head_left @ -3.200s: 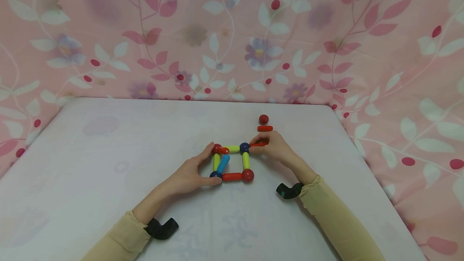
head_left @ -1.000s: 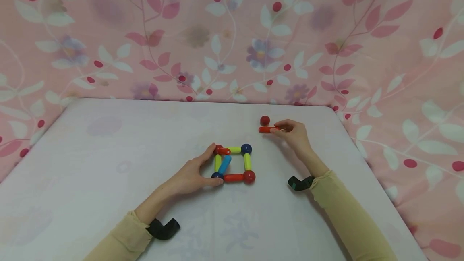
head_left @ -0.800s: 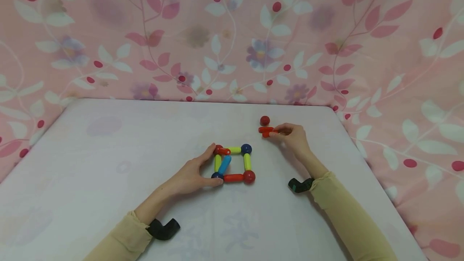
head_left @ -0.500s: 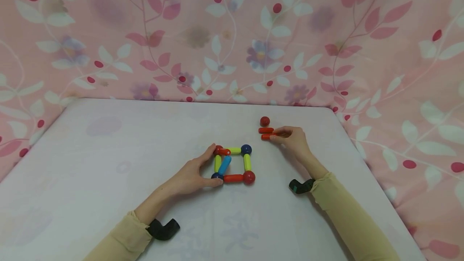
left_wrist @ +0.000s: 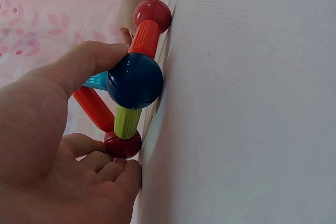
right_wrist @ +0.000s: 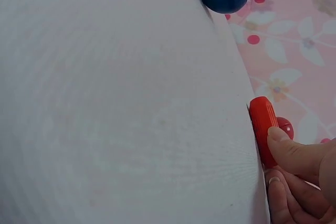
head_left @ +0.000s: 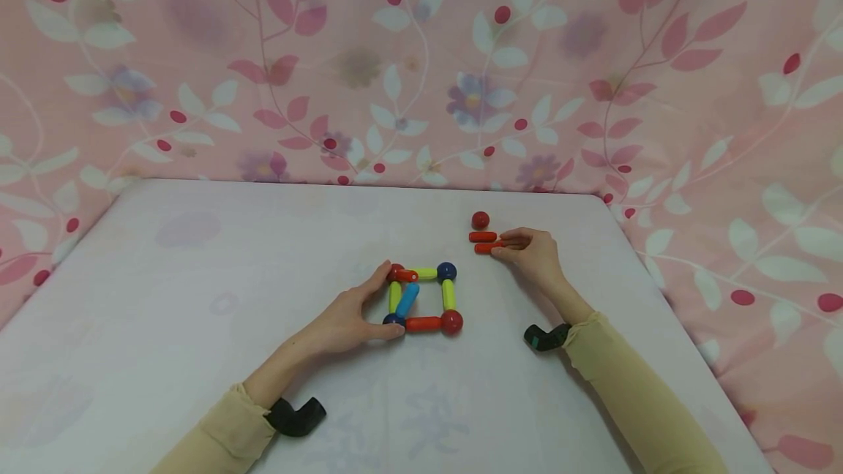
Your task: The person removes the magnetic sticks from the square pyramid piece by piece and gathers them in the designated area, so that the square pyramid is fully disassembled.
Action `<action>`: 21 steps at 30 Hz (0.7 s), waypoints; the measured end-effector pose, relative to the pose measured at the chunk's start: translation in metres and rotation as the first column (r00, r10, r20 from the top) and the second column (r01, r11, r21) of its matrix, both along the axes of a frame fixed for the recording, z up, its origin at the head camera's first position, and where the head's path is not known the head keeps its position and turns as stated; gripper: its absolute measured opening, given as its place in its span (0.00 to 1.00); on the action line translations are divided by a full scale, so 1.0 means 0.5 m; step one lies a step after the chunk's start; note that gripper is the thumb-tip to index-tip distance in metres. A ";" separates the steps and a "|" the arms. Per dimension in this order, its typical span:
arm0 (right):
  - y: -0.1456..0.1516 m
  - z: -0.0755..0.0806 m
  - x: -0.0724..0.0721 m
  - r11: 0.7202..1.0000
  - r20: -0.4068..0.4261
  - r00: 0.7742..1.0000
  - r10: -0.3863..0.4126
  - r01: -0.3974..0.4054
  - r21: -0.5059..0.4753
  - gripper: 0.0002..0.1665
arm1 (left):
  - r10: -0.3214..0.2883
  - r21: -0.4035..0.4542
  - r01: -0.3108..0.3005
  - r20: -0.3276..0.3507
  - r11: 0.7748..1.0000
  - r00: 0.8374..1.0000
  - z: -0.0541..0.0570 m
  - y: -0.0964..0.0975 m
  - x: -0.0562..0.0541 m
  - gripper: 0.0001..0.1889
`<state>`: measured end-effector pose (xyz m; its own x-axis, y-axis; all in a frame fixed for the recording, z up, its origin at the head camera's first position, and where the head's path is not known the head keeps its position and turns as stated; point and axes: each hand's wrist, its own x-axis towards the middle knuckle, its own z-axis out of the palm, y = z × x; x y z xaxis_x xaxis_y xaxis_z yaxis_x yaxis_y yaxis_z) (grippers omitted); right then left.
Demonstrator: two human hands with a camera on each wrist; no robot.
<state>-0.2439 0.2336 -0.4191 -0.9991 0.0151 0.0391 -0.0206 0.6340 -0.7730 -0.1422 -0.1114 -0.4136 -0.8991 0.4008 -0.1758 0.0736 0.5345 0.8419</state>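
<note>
A square of magnetic sticks and balls (head_left: 449, 295) lies on the table, with yellow-green and red sticks between red and dark blue balls. My left hand (head_left: 345, 320) grips its left side, thumb on the near dark blue ball (left_wrist: 135, 81) and fingers at the far red ball (left_wrist: 123, 144). A light blue stick (head_left: 407, 300) and a short-looking red stick (head_left: 406, 276) slant up from these two corners. Farther back, my right hand (head_left: 536, 258) pinches a red magnetic stick (right_wrist: 264, 129) at the tabletop, its thumb over one end.
Another red stick (head_left: 483, 237) lies parallel just behind the pinched one, and a loose red ball (head_left: 480, 220) sits behind that. A white cloth (head_left: 217, 357) covers the table. Pink floral fabric (head_left: 356, 64) hangs behind it. Both wrists wear black camera mounts (head_left: 296, 416).
My right hand has carried the red stick from the square's far right dark blue ball back and right, down beside the other red stick. My left hand has kept its grip on the square.
</note>
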 end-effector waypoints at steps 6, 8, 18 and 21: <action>0.002 -0.003 0.001 1.000 0.002 1.000 -0.001 0.001 0.009 0.24 | 0.001 0.002 -0.001 0.001 1.000 1.000 -0.002 0.000 0.000 0.55; 0.002 -0.002 0.001 1.000 0.004 1.000 0.002 -0.002 0.002 0.23 | 0.002 -0.001 -0.002 0.004 1.000 1.000 -0.002 0.000 0.000 0.55; 0.002 0.006 -0.003 0.997 0.021 1.000 -0.008 0.009 -0.072 0.22 | 0.000 -0.021 0.000 -0.008 1.000 1.000 0.001 0.000 0.000 0.54; 0.001 0.008 -0.004 0.997 0.023 1.000 -0.006 0.008 -0.075 0.22 | 0.001 -0.028 -0.001 -0.010 1.000 1.000 0.001 0.000 0.000 0.55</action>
<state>-0.2458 0.2342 -0.4152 -0.9996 0.0243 0.0147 0.0020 0.5743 -0.8186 -0.1424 -0.1115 -0.4129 -0.9012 0.3952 -0.1779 0.0816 0.5579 0.8259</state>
